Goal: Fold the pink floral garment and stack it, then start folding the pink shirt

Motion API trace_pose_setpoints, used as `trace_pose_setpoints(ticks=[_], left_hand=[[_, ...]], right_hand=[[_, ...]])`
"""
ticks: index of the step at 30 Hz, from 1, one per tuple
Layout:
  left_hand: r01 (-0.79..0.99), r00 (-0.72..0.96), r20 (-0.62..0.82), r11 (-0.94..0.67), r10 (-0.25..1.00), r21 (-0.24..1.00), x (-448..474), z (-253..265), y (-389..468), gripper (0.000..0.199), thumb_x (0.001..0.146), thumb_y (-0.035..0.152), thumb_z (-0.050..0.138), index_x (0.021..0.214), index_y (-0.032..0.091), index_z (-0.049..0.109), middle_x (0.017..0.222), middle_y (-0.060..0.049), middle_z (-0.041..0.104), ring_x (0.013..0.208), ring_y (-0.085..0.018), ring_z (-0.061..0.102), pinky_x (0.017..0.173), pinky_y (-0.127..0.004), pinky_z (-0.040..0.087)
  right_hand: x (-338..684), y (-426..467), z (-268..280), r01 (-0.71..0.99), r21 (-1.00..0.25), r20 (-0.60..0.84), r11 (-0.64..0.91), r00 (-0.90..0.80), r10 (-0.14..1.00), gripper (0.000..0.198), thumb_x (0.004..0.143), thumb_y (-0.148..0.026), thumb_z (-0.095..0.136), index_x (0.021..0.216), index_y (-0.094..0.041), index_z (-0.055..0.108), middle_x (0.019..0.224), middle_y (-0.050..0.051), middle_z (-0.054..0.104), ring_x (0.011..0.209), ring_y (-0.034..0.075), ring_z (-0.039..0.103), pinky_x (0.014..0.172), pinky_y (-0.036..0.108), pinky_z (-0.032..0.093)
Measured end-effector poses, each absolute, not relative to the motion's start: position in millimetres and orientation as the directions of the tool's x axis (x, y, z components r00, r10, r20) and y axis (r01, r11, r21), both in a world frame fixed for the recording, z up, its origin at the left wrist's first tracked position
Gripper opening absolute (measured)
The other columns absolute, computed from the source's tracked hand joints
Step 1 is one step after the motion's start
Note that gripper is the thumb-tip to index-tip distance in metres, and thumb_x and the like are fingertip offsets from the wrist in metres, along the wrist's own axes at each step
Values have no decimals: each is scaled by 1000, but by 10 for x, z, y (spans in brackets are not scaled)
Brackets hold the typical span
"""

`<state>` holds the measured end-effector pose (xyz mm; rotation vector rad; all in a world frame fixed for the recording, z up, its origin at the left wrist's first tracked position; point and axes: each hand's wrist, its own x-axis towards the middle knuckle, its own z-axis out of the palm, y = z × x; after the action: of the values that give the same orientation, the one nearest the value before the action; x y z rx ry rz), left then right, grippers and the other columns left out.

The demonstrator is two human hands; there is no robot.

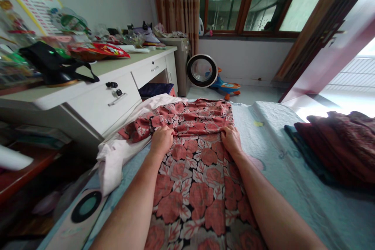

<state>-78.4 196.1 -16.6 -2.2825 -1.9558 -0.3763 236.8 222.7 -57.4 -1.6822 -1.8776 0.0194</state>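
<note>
A long garment with red and grey flowers on black point(199, 187) lies lengthwise on the bed and runs out of view at the bottom edge. Its far part is gathered in a crosswise fold, and a narrower piece sticks out to the left. My left hand point(163, 138) is closed on the left end of that fold. At the right end, my right hand point(231, 138) grips the cloth with its fingers curled around it. Under the garment's left side lies a white cloth point(113, 160), hanging over the bed's edge.
The bed has a light blue sheet point(263, 144). Folded dark red clothes point(336, 144) are stacked at the right. A white desk point(111, 101) loaded with clutter stands at the left. Beyond the bed are a round fan-like object point(202, 71) and a blue ride-on toy point(225, 85).
</note>
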Motion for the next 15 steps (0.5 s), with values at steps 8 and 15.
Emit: trace_pose_setpoints(ticks=[8, 15], left_hand=[[969, 165, 413, -225, 896, 100, -762, -70, 1945, 24, 86, 11, 47, 93, 20, 68, 101, -9, 67, 102, -26, 59, 95, -37, 44], [987, 128, 128, -139, 983, 76, -908, -63, 1951, 40, 76, 8, 55, 113, 20, 64, 116, -9, 66, 105, -26, 59, 93, -36, 45]], right_hand=[[2382, 2254, -593, 872, -454, 424, 184, 30, 905, 24, 87, -14, 50, 92, -20, 73, 92, 8, 66, 94, 22, 55, 90, 31, 42], [2307, 2156, -490, 898, -375, 534, 230, 7, 845, 35, 84, -11, 49, 110, -20, 70, 108, 9, 64, 101, 23, 52, 91, 35, 40]])
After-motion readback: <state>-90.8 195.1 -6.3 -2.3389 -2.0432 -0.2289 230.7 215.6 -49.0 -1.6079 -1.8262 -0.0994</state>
